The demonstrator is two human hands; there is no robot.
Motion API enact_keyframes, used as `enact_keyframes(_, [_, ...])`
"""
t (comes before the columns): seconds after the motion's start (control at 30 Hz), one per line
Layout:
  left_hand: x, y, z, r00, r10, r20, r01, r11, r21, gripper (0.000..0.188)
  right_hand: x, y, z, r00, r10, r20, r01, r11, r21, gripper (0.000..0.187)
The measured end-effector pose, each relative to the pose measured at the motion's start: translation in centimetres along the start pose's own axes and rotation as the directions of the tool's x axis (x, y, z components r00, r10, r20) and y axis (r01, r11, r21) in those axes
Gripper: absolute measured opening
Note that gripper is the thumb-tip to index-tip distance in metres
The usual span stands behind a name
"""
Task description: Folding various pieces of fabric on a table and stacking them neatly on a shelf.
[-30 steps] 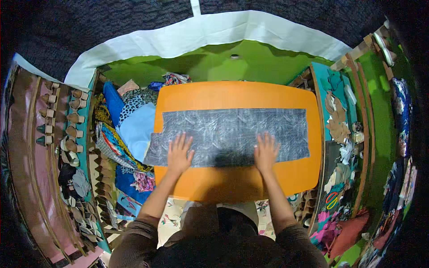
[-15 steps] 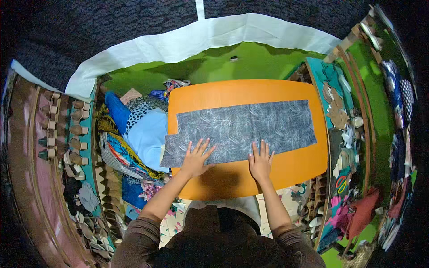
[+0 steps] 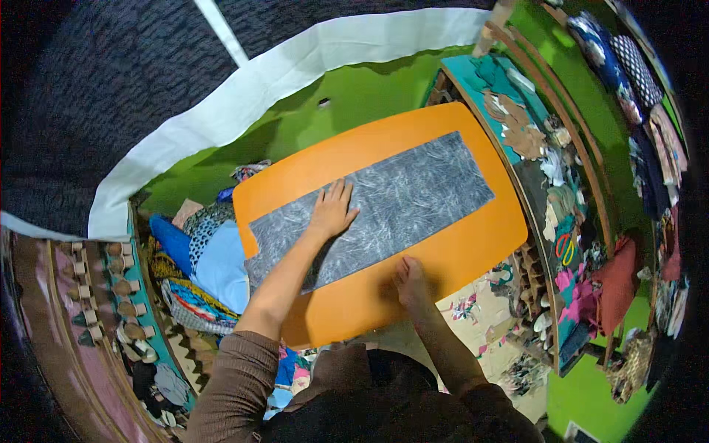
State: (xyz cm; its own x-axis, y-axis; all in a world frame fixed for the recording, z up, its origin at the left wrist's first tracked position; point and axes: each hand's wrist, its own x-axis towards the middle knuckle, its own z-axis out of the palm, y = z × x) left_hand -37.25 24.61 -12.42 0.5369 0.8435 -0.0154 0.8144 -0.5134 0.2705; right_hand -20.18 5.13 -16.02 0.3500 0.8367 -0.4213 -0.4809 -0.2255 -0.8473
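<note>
A long dark grey cloth (image 3: 399, 203) with white swirling marks lies flat on an orange table (image 3: 325, 321). It is cut in a notch at its left end. My left hand (image 3: 334, 210) rests on the cloth near its far edge, fingers stretched out and palm down. Off the cloth's near edge, my right hand (image 3: 410, 280) hovers over the bare orange top with its fingers curled in. Nothing shows between those fingers.
Left of the table is a heap of folded fabrics, a light blue cloth (image 3: 224, 258) among them. Shelves on the right carry fabric scraps and red-and-yellow-handled scissors (image 3: 566, 249). Shoe-like forms (image 3: 124, 266) line a left shelf. Scraps litter the floor (image 3: 473, 336).
The view has turned, so the table looks tilted. My left hand has slid to the cloth's far side. My right hand has come off the cloth, and its fingers have curled.
</note>
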Motion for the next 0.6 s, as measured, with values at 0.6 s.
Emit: enact_keyframes(0.6, [7.8, 0.9, -0.3, 0.951, -0.129, 0.28, 0.157, 0.985, -0.077, 0.038, 1.9, -2.3, 6.3, 0.827, 0.527, -0.196, -0.455, 0.832, 0.318, 0.024])
